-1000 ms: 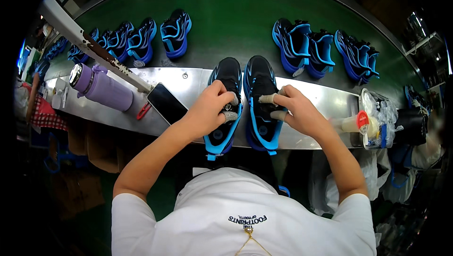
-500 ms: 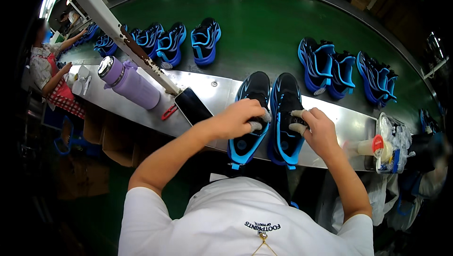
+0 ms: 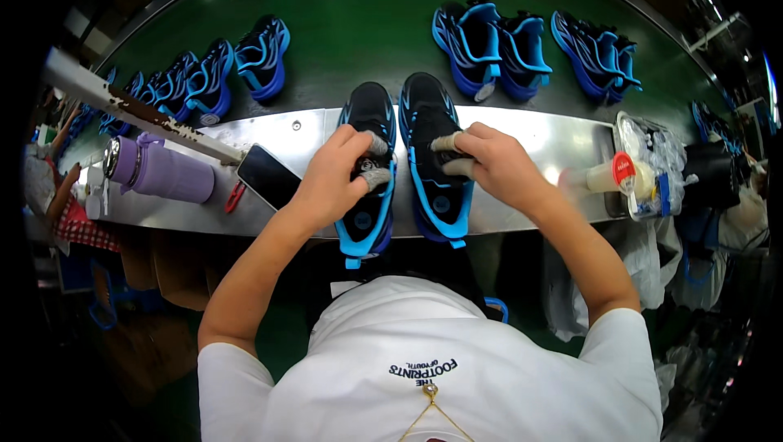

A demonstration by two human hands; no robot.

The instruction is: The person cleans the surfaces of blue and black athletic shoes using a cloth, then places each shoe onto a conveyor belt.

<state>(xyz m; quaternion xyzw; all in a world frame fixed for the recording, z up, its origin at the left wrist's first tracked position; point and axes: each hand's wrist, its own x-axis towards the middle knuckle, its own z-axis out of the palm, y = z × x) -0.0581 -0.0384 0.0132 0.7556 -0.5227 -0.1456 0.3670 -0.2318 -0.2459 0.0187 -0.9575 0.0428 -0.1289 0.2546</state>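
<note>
Two black running shoes with bright blue linings and trim stand side by side before me, toes pointing away, heels over the near edge of the metal ledge. My left hand [image 3: 333, 169] pinches the tongue area of the left shoe [image 3: 366, 108]. Over the opening of the right shoe [image 3: 426, 108], my right hand [image 3: 499, 163] has its thumb and fingers closed at the tongue. Greyish cloth covers sit on several fingertips of both hands. Each shoe's insole, with a round blue mark, shows behind the fingers.
More matching shoes [image 3: 263, 59] stand on the green belt [image 3: 351, 26], left and right. On the metal ledge [image 3: 538, 128] lie a phone [image 3: 269, 177], a red tool [image 3: 234, 196] and a purple bottle [image 3: 171, 171]. A slanted post [image 3: 147, 112] rises left; a tray [image 3: 628, 197] with cups and plastic bags sits right.
The view has turned, so the ledge, shoes and belt sit further left and higher in the picture. Both hands stay at the shoe tongues, with little change in their grip.
</note>
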